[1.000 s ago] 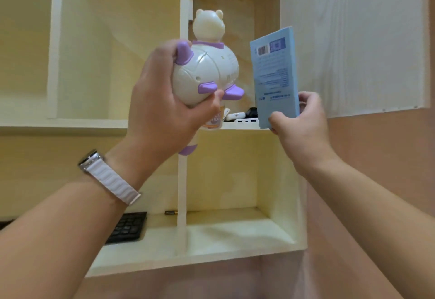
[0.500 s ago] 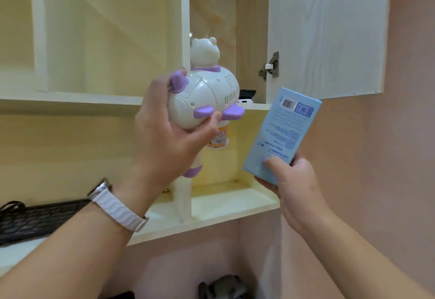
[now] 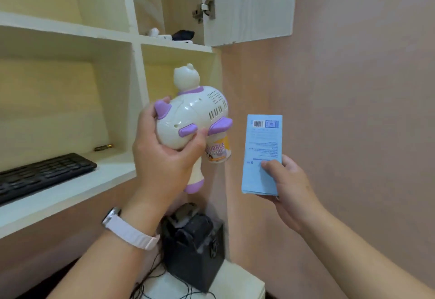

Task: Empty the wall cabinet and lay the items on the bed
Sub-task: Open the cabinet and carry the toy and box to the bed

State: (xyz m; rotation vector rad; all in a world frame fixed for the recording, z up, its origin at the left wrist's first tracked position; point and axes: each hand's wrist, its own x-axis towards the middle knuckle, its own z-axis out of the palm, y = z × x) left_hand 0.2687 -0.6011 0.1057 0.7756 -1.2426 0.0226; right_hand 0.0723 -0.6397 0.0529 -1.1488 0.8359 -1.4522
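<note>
My left hand (image 3: 162,157) grips a white and purple bubble gun toy (image 3: 195,119) with a bear head on top and a small bubble bottle under it. A flat light blue box (image 3: 262,155) with a barcode stands upright in my right hand (image 3: 289,185), thumb across its front. Both are held in front of the wall cabinet (image 3: 131,37), below its upper right compartment. That compartment's door (image 3: 249,4) hangs open, and small white and black items (image 3: 171,35) still lie on its shelf.
A black keyboard (image 3: 42,174) and a small brass-coloured piece (image 3: 103,147) lie on the lower left shelf. Below my hands a dark box-shaped device (image 3: 195,247) with cables sits on a white surface (image 3: 237,282). A pink wall (image 3: 353,110) fills the right.
Both hands have come down and away from the upper compartment with the toy and the blue box. My view has tilted down, so the lower shelf and the dark device now show.
</note>
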